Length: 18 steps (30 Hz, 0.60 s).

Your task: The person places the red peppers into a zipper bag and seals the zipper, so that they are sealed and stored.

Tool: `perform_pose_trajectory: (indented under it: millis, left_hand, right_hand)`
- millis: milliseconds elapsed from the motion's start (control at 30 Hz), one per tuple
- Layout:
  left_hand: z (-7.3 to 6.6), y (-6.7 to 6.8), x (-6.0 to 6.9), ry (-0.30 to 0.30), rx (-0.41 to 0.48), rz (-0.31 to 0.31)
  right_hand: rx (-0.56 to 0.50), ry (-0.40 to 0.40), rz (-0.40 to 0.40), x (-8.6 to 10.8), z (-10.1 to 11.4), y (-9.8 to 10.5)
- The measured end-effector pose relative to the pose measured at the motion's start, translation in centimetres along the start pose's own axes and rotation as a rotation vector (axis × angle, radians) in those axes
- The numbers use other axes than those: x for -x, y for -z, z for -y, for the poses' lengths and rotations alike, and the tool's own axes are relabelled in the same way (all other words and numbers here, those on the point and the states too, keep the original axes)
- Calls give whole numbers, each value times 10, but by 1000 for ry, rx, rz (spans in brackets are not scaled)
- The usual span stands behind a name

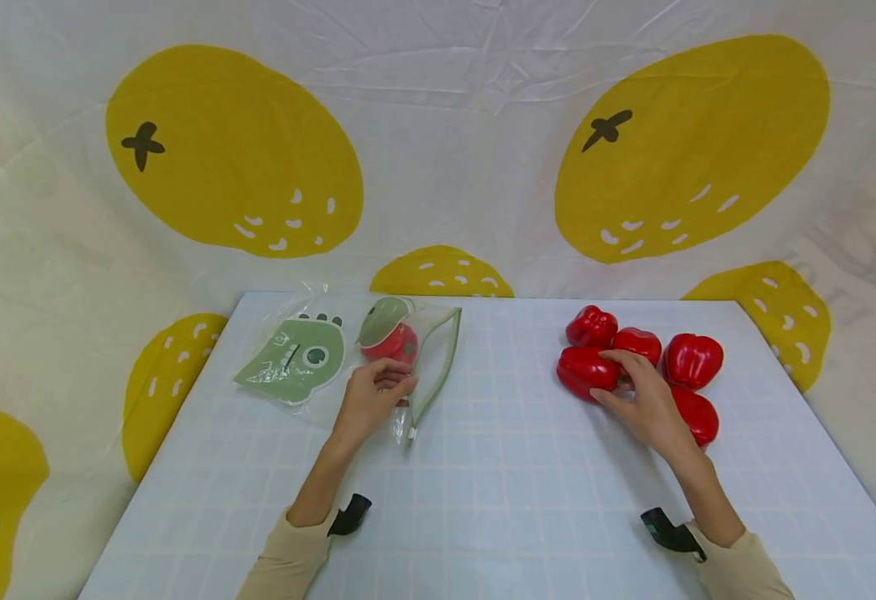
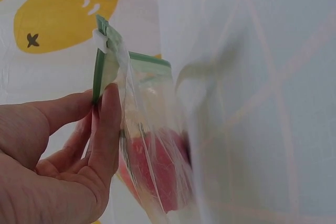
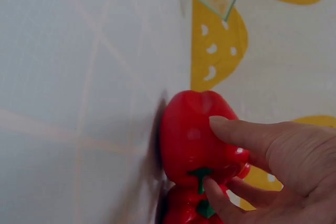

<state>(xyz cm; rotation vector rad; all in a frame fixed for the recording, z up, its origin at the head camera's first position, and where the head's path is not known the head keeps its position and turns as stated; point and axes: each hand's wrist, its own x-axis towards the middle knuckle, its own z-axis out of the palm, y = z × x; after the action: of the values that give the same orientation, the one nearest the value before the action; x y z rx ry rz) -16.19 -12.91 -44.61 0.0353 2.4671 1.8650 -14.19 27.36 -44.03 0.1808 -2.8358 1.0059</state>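
Note:
My left hand (image 1: 372, 400) pinches the green zip edge of a clear zip bag (image 2: 152, 77), whose mouth gapes toward the right. Inside the bag a red bell pepper (image 1: 395, 342) shows through the plastic, partly behind a green print. On the right of the table, my right hand (image 1: 643, 406) grips a red bell pepper (image 1: 586, 372), thumb on the near side and fingers on the far side. In the right wrist view this bell pepper (image 3: 191, 129) shows its green stem and appears to rest on the table. More red bell peppers (image 1: 693, 361) lie close around it.
A second clear bag with a green one-eyed monster print (image 1: 295, 367) lies flat at the left, beside the open bag. The white table (image 1: 513, 500) has a faint grid. Behind it hangs a white cloth (image 1: 453, 167) with large yellow fruit shapes.

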Motion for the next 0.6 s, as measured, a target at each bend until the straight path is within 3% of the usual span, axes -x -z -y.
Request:
perform_pose_trajectory:
  millis: [400,600]
  left_hand:
    - [-1,1,1,-3,5,4]
    - [-1,1,0,-5,8,2]
  right_hand:
    - [7,1,18,-6,-2,-5]
    - [0,20,-12,-10,-5,-10]
